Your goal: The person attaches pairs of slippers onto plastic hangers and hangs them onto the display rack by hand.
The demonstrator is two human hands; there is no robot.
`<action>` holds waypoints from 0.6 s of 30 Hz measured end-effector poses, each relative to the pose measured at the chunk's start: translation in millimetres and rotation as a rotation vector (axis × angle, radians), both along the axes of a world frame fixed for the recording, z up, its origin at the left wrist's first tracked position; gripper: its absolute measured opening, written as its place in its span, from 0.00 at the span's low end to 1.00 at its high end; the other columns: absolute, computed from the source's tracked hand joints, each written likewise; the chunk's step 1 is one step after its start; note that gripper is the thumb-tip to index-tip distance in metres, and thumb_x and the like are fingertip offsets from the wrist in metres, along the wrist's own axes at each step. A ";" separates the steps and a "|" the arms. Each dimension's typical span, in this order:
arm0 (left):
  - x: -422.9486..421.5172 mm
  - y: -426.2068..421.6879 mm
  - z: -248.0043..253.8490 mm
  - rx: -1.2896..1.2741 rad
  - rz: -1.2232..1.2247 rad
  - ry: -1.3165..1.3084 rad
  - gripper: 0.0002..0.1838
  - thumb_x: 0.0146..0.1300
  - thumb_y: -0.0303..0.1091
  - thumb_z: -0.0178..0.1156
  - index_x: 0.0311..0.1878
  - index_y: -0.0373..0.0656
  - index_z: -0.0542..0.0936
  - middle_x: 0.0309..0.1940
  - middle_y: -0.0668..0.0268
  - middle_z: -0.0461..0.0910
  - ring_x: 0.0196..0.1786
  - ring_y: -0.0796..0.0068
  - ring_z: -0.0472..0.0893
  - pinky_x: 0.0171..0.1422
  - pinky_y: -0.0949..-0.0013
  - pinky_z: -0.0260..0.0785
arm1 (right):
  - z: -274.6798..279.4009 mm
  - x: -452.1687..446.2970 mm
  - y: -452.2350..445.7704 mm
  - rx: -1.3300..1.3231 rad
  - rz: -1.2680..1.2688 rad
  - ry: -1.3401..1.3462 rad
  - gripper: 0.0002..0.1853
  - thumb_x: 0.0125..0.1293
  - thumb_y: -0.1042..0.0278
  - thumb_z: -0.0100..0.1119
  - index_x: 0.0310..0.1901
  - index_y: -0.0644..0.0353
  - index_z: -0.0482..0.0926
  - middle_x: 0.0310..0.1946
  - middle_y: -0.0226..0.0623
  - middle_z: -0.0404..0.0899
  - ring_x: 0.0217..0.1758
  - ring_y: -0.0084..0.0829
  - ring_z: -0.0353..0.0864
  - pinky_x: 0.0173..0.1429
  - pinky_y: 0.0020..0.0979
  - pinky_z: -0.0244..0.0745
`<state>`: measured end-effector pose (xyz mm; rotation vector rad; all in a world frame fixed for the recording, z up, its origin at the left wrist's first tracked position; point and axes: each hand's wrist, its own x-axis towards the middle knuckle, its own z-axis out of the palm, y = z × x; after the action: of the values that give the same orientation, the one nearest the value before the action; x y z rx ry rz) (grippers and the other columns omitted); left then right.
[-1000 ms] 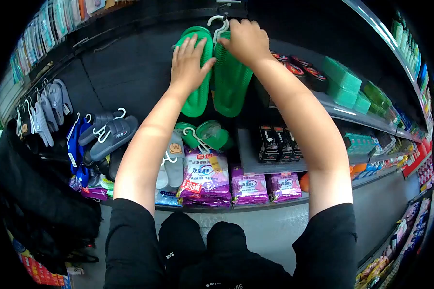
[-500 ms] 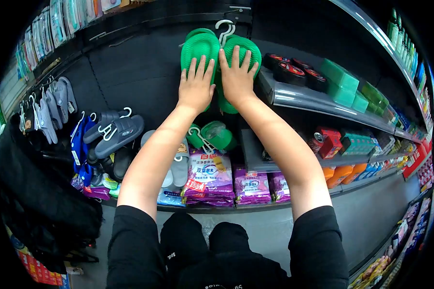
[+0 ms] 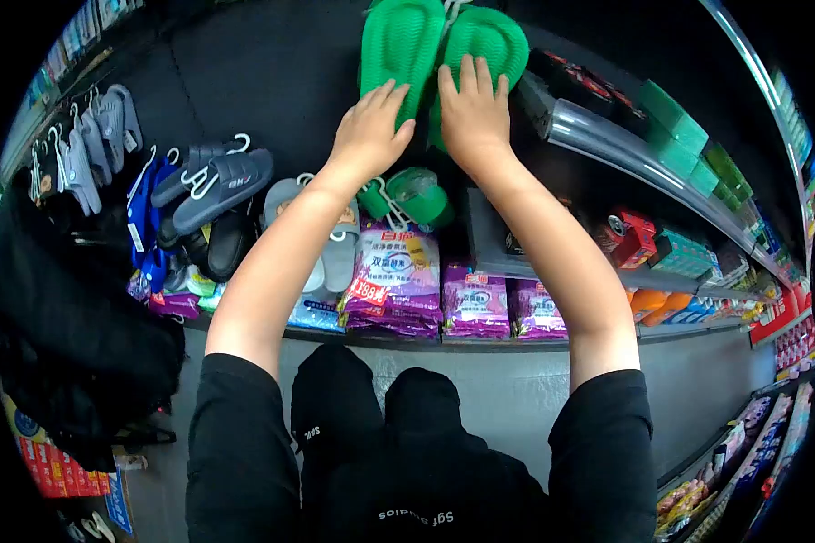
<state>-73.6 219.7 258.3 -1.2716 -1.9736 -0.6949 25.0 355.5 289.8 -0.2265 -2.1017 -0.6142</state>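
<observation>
A pair of green slippers [image 3: 399, 52] hangs sole-outward from a white hanger [image 3: 455, 7] at the top of the view. My left hand [image 3: 369, 134] rests on the lower part of the left slipper, fingers extended and thumb apart. On the other green slipper [image 3: 486, 45], my right hand [image 3: 476, 113] lies with its fingers stretched flat over the sole. Neither hand is wrapped round anything. Below them, more green slippers [image 3: 415, 195] on a white hanger sit above purple detergent bags [image 3: 394, 276].
To the left hang grey slippers [image 3: 235, 185], blue slippers [image 3: 154, 217] and light grey ones [image 3: 83, 167]. A shelf with a clear front edge [image 3: 625, 163] juts out on the right, carrying green boxes [image 3: 672, 127] and dark round tins. Black bags [image 3: 77, 317] fill the lower left.
The whole scene has shifted in view, with the green slippers now higher and partly cut off. Both hands sit lower on the soles than before, the left near its slipper's lower edge.
</observation>
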 end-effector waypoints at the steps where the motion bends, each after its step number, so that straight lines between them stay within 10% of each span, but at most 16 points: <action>1: 1.4 -9.2 -7.9 0.033 -0.074 -0.079 0.25 0.61 0.38 0.54 0.61 0.41 0.67 0.63 0.54 0.64 0.64 0.54 0.66 0.66 0.57 0.59 | -6.9 8.2 -4.5 0.006 0.143 -0.028 0.24 0.53 0.70 0.56 0.54 0.61 0.70 0.57 0.51 0.67 0.63 0.49 0.63 0.62 0.51 0.61; 3: -1.8 -28.2 -26.7 0.053 -0.117 -0.229 0.21 0.61 0.37 0.54 0.56 0.40 0.71 0.58 0.54 0.69 0.60 0.57 0.70 0.63 0.59 0.62 | -30.5 26.4 -19.3 -0.153 0.376 -0.087 0.19 0.48 0.76 0.56 0.46 0.63 0.72 0.46 0.45 0.73 0.48 0.42 0.75 0.49 0.36 0.73; 7: -7.9 -64.2 -91.7 0.191 -0.250 -0.910 0.12 0.62 0.31 0.55 0.45 0.36 0.77 0.41 0.61 0.80 0.45 0.71 0.78 0.52 0.69 0.68 | -93.5 31.8 -24.2 -0.686 0.448 -0.373 0.15 0.54 0.69 0.58 0.43 0.63 0.74 0.33 0.45 0.79 0.37 0.47 0.79 0.42 0.42 0.75; 18: 22.1 -121.4 -212.6 0.330 -0.143 -1.201 0.10 0.61 0.31 0.56 0.43 0.37 0.79 0.36 0.63 0.82 0.39 0.75 0.78 0.47 0.73 0.69 | -172.2 -80.1 -11.9 -1.386 0.408 -0.527 0.29 0.55 0.65 0.60 0.58 0.64 0.66 0.32 0.53 0.80 0.20 0.38 0.81 0.27 0.35 0.76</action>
<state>-51.4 98.3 45.7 -0.8156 -2.4441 -2.1076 -55.1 343.6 117.6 -0.3927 -2.6208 1.2227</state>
